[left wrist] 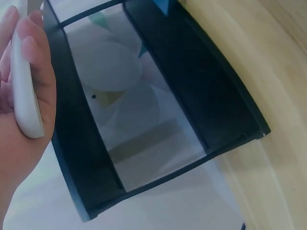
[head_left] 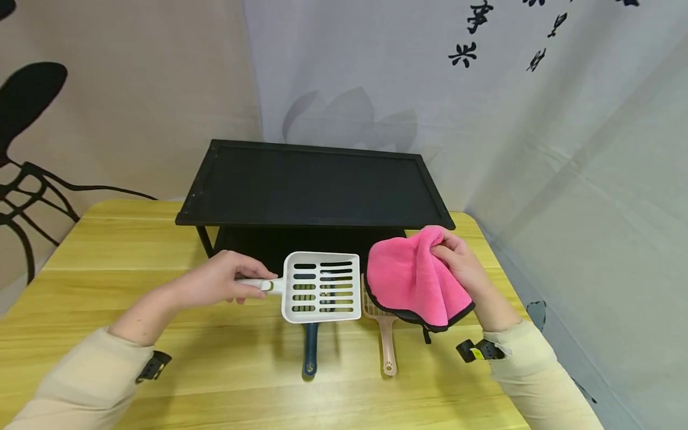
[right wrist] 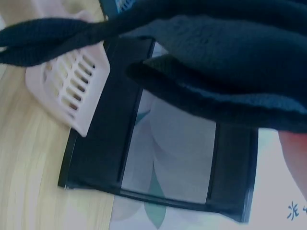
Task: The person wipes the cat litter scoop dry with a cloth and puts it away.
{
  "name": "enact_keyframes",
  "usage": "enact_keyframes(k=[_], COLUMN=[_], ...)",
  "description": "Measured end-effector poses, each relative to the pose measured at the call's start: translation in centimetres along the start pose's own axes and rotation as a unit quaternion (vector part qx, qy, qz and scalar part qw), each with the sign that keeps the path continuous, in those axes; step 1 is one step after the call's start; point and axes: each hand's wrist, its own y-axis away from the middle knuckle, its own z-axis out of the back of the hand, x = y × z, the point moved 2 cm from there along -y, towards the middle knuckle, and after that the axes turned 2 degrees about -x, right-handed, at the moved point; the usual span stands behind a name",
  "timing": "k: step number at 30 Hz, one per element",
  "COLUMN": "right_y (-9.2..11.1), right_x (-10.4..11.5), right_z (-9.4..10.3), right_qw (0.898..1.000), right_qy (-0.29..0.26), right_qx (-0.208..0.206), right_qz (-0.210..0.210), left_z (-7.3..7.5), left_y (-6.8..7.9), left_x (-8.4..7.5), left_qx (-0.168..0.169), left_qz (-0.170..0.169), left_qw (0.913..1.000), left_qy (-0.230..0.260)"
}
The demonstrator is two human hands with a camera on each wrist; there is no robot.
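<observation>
My left hand (head_left: 228,278) grips the handle of a white slotted litter scoop (head_left: 321,257), held level above the table. In the left wrist view only the scoop's handle (left wrist: 26,91) shows, inside the curled fingers. A pink cloth (head_left: 400,275) with black edging hangs bunched from my right hand (head_left: 459,263), just right of the scoop. Its dark underside (right wrist: 216,57) fills the top of the right wrist view. Below, a dark blue scoop (head_left: 310,352) lies partly hidden under the white one. Beside it lies a pale pink scoop (head_left: 387,346), its head partly covered by the cloth.
A black two-level rack (head_left: 317,185) stands at the back of the wooden table (head_left: 226,382). Both pieces lie at its front edge. Behind hangs a pale curtain (head_left: 344,71) with dark lettering; a black wire-like object (head_left: 32,185) is at the left.
</observation>
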Motion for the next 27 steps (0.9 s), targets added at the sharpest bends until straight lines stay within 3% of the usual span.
enact_keyframes(k=[10, 19, 27], right_y=[1.2, 2.1, 2.2], right_x=[0.6, 0.5, 0.4], right_z=[2.8, 3.9, 3.9], right_qw=[0.998, 0.997, 0.997], right_qy=[0.040, 0.010, 0.010], right_qx=[-0.043, -0.065, -0.062], right_qz=[-0.015, -0.043, -0.038], left_z=[2.3, 4.5, 6.0], left_y=[0.6, 1.6, 2.2], left_x=[-1.2, -1.7, -0.7], left_qx=[-0.041, -0.069, -0.087], left_qz=[0.007, 0.032, 0.059], left_qw=[0.9991, 0.9971, 0.9901], left_qy=[0.006, -0.006, 0.093])
